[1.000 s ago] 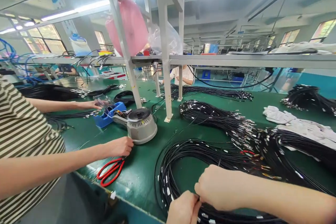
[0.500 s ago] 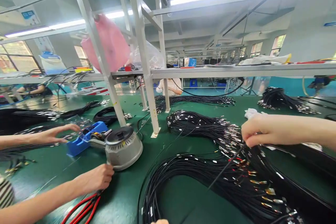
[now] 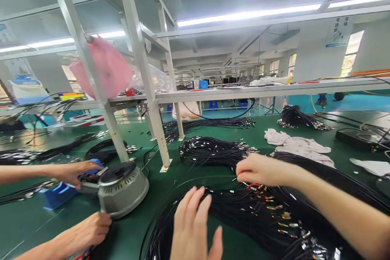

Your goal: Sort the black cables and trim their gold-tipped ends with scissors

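My right hand (image 3: 258,169) is closed, fingertips pinched, above the connector ends of the black cable bundle (image 3: 225,207). A thin black cable seems to run to its fingertips, mostly hidden by the fingers. In front of me my left hand (image 3: 193,227) is raised over the looped side of that bundle, fingers stretched out and thumb apart, holding nothing. The bundle's ends carry red, gold and silver connectors (image 3: 283,215). Behind my right hand lies another coiled black cable bundle (image 3: 207,151).
At left, a co-worker's hands (image 3: 91,229) are by a grey round machine (image 3: 123,191) and a blue tape dispenser (image 3: 57,195). White shelf posts (image 3: 158,142) stand on the green table. White gloves (image 3: 298,146) and more black cables (image 3: 332,174) lie at right.
My left hand has risen into view, open. My right hand has moved left and the cable hanging from it no longer shows. The co-worker's upper hand has reached the tape dispenser. The view has turned right.
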Available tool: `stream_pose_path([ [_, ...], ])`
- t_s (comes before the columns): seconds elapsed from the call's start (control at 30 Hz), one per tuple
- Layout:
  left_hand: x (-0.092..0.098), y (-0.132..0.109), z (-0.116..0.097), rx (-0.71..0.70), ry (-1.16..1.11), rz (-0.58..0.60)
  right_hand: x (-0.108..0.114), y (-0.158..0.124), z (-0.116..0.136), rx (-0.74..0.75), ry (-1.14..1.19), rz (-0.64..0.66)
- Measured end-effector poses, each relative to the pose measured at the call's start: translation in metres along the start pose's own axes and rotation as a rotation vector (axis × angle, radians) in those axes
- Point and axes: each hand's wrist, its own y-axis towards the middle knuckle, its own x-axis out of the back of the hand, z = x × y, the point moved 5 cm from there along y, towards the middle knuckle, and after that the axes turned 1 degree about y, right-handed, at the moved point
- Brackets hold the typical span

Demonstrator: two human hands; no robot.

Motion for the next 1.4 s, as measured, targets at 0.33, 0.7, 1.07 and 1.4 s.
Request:
stream_pose_path([
  [0.33, -0.062, 0.013, 0.036, 0.063, 0.006, 0.611, -0.081, 0.011, -0.009, -0.072, 0.18, -0.04],
  [0.7, -0.063, -0.009, 0.051, 0.025, 0.196, 0.681, -0.13, 0.007, -0.049, -0.143, 0.282, -0.084],
  [1.07, -0.131, -0.031, 0.009, 0.005, -0.27, 0.892, -0.161, -0.007, -0.076, -0.265, 0.56, -0.054],
  [1.4, -0.149, -0.05, 0.02, 0.118, -0.288, 0.929, -0.173, -0.023, -0.089, -0.31, 0.58, 0.076],
])
